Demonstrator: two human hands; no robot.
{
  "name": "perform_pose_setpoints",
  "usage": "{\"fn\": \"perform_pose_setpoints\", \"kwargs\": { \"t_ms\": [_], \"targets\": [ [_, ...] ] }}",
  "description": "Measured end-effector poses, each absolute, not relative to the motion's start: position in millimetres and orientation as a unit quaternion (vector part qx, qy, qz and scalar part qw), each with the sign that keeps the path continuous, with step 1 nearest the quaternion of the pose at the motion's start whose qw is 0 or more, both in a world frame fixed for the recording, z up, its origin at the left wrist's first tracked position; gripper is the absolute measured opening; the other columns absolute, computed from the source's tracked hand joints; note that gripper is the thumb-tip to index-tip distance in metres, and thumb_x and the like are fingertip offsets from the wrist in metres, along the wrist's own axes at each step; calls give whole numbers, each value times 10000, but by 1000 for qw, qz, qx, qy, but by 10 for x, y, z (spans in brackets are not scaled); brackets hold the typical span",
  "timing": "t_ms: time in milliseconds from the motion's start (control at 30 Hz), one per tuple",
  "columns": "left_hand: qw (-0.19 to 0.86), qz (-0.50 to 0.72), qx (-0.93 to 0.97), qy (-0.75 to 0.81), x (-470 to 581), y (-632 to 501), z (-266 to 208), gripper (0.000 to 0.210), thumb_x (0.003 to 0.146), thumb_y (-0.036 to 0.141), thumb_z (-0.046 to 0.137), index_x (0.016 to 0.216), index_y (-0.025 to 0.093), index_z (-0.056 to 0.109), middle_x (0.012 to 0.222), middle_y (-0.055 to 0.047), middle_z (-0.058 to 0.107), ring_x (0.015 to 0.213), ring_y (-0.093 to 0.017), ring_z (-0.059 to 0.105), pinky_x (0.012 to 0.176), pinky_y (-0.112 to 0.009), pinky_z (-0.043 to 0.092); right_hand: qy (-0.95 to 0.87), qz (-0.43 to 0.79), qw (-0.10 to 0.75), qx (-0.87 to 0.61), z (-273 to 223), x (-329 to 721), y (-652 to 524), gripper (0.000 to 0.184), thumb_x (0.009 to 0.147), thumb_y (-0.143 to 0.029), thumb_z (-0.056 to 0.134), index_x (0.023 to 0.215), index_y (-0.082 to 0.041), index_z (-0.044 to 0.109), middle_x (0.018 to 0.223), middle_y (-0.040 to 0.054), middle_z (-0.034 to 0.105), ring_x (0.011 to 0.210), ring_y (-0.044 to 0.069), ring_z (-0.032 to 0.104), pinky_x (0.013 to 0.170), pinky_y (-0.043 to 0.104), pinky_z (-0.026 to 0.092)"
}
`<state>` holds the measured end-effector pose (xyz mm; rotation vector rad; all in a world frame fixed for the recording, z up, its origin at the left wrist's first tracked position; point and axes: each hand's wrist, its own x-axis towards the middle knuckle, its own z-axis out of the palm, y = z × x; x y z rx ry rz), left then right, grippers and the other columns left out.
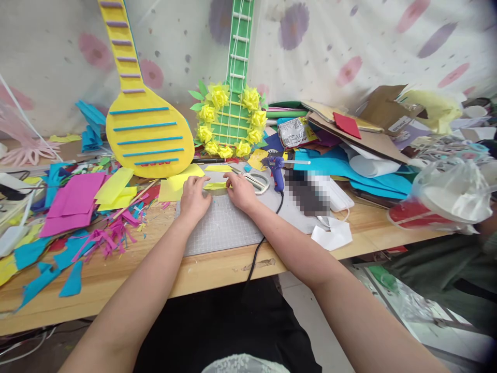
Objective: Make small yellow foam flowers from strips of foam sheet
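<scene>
Both hands are over the far half of the grey gridded cutting mat [227, 223] on the wooden table [209, 272]; the left hand [195, 198] and right hand [240, 192] face each other across a short gap. Work piece: a narrow yellow paper strip [218, 185], set crosswise between the fingertips. Grip, left: thumb and forefinger curved apart around the strip's near-left end; pinch or light touch, cannot tell. Grip, right: bent fingers touching the other end; pressure likewise not readable. Whether the strip lies flat or is slightly raised is unclear. A second yellow strip [218, 168] lies just beyond it, yellow paper sheets [170, 190] beside the left hand, scissors [266, 187] by the right wrist, and a blue hot glue gun [276, 171] farther right. Handling estimate: very light, thin, soft; likely to bend under small force, crease where pressed, tear if pulled hard; low slip expected against dry skin. Suggested hold: thumb and forefinger at each short end, middle left free, with light, even tension; fingertips only, since a full-hand grasp would probably crumple it.
</scene>
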<state>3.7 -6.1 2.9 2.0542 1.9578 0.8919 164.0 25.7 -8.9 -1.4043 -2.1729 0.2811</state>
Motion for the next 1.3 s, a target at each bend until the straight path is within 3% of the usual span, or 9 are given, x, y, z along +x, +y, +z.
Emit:
{"fn": "perform_pose_setpoints", "kwargs": {
  "t_ms": [200, 467, 867, 1300],
  "targets": [
    [105, 256, 728, 627, 20, 10, -26, 438, 777, 163, 523, 1210, 235, 524, 976, -28, 682, 1012, -221, 550, 887, -341, 426, -804, 136, 288, -502, -97, 1660, 237, 385, 730, -89, 463, 1098, -195, 504, 878, 29, 644, 882, 194, 532, 753, 303, 405],
    [115, 261, 716, 637, 16, -22, -36, 412, 769, 213, 544, 1181, 211, 554, 994, -35, 696, 1001, -225, 577, 856, -335, 429, -770, 259, 333, -479, -140, 1675, 248, 365, 736, -131, 504, 1095, -188, 470, 818, -9, 618, 728, 125, 565, 710, 261, 426],
    [110, 312, 666, 669, 103, 5, -77, 360, 788, 231, 526, 1146, 198, 519, 893, -40, 674, 1013, -226, 535, 875, -342, 414, -760, 210, 300, -537, -118, 1552, 245, 422, 752, -121, 480, 1169, -161, 429, 928, 51, 624, 804, 163, 575, 738, 309, 432],
    [81, 287, 663, 687, 146, 33, -80, 371, 777, 188, 497, 1148, 192, 498, 862, -38, 659, 988, -240, 527, 842, -350, 403, -764, 163, 273, -562, -75, 1490, 207, 402, 764, -101, 437, 1163, -144, 453, 1035, 114, 584, 928, 210, 548, 791, 349, 439]
  ]
}}
